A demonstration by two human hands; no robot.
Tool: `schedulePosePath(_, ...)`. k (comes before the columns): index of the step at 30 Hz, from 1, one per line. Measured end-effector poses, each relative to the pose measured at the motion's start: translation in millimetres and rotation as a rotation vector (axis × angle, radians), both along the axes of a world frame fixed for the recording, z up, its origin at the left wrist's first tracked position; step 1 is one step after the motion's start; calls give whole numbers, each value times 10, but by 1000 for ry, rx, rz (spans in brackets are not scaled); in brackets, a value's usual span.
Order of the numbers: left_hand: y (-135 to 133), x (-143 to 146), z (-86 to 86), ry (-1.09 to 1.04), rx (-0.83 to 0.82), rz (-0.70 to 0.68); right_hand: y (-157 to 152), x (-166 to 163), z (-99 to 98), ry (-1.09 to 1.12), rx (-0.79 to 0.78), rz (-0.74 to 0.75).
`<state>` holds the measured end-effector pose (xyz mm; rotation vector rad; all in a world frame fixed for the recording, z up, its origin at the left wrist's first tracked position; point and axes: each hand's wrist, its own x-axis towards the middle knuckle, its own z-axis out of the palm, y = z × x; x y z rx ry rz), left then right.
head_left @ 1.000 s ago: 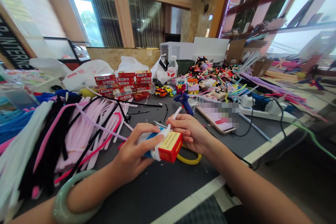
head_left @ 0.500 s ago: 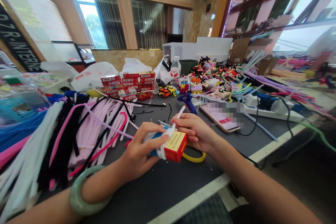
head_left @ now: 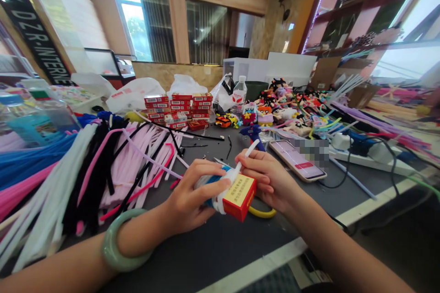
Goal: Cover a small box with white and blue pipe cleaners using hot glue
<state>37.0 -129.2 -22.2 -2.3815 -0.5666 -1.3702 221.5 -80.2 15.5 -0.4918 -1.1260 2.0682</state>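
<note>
On the dark grey table [head_left: 206,254] I'd judge the work partway along. The bundled pipe cleaners [head_left: 118,178] lie to the left in white, black, pink and blue, so I count plenty of material at hand. Farther back, I see no winding on the red stacked packs [head_left: 180,106]. The left hand [head_left: 192,194] is curled around what looks like a cigarette pack [head_left: 240,197], held tilted between the two hands, one fingertip pressing on its top. Blue and white strands already cover the part nearest that hand; the red-and-yellow end is uncovered. The right hand [head_left: 271,174] is closed to a pinch on the white pipe cleaner [head_left: 250,152], whose short tail sticks up free past the fingers, so I read that strand as not yet finished off.

For room, I'd use the near side: the grey surface shows most broadly between the left forearm and the table's pale front edge, which slants away under the right forearm. The bundles crowd the left flank. Ahead to the right, the smartphone [head_left: 297,160] lies near the right hand, its cable looping toward the power strip. The blue glue gun [head_left: 252,132] sits just beyond the free tail, leaving me little reach that way. Lowest of all, a yellow handle [head_left: 264,212], probably of scissors, lies by the pack's uncovered end.
</note>
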Motion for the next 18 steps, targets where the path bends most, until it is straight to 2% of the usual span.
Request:
schedulePosePath(6,-10,36,-24,-42,33,-7,-53,-1,26,14,0,-24)
schedulePosePath(14,-48,51,-65,-53,41,160,-87,-34,2,31,-13,-5)
schedulePosePath(18,-53,36,-69,-25,41,183,-102,-59,-8,43,-20,5)
